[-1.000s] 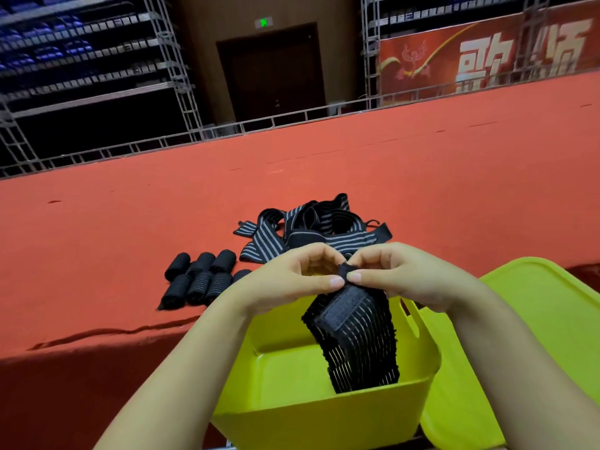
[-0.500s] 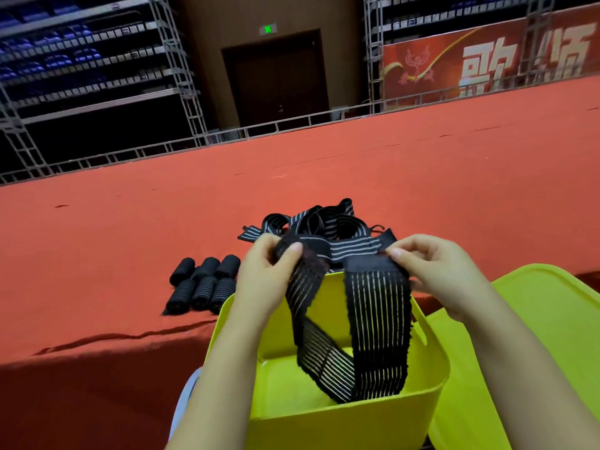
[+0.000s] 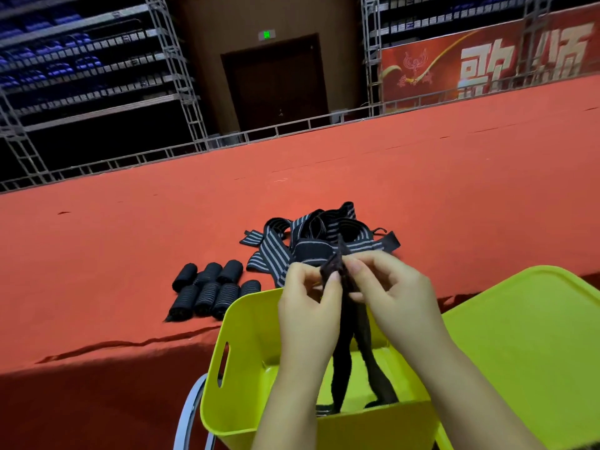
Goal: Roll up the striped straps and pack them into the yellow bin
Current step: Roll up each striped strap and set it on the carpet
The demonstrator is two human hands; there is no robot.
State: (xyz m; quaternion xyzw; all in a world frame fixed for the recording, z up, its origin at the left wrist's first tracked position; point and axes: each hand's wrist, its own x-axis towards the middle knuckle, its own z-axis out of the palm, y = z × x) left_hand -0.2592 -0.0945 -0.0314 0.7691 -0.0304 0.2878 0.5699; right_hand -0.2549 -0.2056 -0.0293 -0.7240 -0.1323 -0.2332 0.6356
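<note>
Far left, tiered racks point(image 3: 81, 69) in dim light behind a metal rail. Red carpeted platform point(image 3: 130, 254) fills the middle. On it, left of centre, rolled straps point(image 3: 211, 289) lie in two rows, touching each other, just beside the bin's far left corner. Behind the hands, a loose pile of striped straps point(image 3: 311, 235) sits on the platform, unrolled and tangled.

Yellow bin point(image 3: 240, 352) below the platform edge, open top, slot handle on its left wall. Left hand point(image 3: 308, 306) is over the bin, thumb and fingertips pinching the top end of one dark strap point(image 3: 341, 362). Right hand point(image 3: 386, 287) is just beside it, fingers curled, pinching the same strap end from the other side; fingertips of both hands nearly touch. The strap hangs down in two lengths between the hands into the bin, lower ends reaching the bin floor.

Right of the bin, yellow lid point(image 3: 526, 345) lies flat, touching the bin's right side. Upper right, red banner point(image 3: 487, 63) with large characters.
</note>
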